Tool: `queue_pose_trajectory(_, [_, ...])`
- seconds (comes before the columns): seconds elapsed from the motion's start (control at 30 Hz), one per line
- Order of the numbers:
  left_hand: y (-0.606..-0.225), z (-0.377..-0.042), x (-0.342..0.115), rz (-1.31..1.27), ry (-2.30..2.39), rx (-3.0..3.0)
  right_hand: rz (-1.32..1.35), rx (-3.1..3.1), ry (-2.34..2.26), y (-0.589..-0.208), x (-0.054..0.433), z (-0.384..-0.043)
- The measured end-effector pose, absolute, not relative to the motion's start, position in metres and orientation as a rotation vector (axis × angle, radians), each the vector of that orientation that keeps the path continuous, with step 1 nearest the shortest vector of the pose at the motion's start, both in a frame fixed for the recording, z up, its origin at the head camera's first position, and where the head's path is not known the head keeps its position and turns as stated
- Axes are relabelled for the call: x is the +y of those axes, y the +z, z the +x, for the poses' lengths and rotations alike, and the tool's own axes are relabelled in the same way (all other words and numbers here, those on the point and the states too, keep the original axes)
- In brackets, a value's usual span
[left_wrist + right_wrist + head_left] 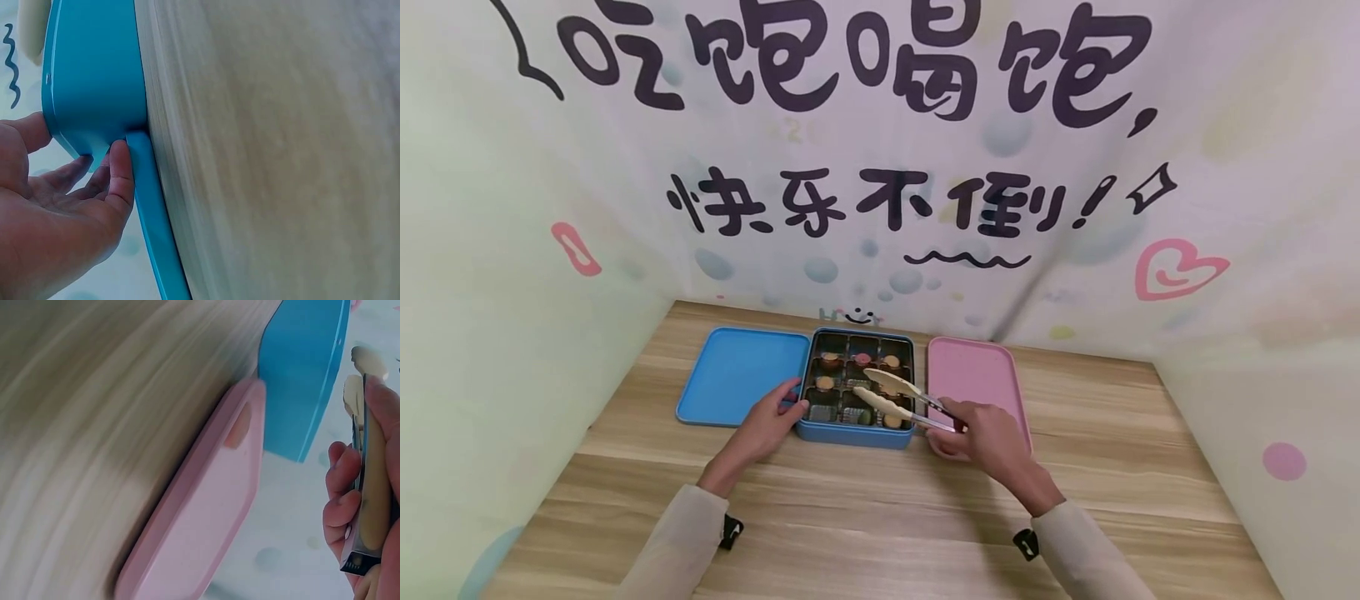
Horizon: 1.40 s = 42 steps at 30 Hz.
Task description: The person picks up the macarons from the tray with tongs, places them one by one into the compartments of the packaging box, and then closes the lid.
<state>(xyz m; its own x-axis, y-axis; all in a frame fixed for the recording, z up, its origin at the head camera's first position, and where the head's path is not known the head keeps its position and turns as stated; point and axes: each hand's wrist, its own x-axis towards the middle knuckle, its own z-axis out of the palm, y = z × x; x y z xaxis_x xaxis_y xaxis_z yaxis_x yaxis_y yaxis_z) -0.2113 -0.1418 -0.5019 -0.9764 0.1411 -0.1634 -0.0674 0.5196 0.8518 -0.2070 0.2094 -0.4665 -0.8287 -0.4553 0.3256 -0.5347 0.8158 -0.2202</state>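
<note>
At the blue box (853,437), the left hand (769,427) grips at eight o'clock; the right hand (991,438), clasping tongs (889,407) at four, should squeeze gently.

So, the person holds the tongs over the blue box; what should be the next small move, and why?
I would probably lower the tongs around one round piece: they stand open over the blue box, where several such pieces sit, the right hand holds them, and the left hand touches the box's side, which may help keep it steady.
</note>
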Motion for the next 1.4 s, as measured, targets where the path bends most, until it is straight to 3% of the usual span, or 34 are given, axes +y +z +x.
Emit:
queue_pose_trajectory(0.43, [-0.502, -0.209, -0.142, 0.078, 1.443, 2.545, 0.754, -2.791, 0.509, -0.469, 0.252, -0.194])
queue_pose_trajectory(1.0, [-0.503, -0.21, -0.14, 0.069, 1.437, 2.539, 0.734, -2.937, 0.506, -0.467, 0.344, -0.181])
queue_pose_trajectory(1.4, [-0.502, -0.211, -0.143, 0.079, 1.427, 2.547, 0.754, -3.078, 0.395, -0.454, 0.371, -0.18])
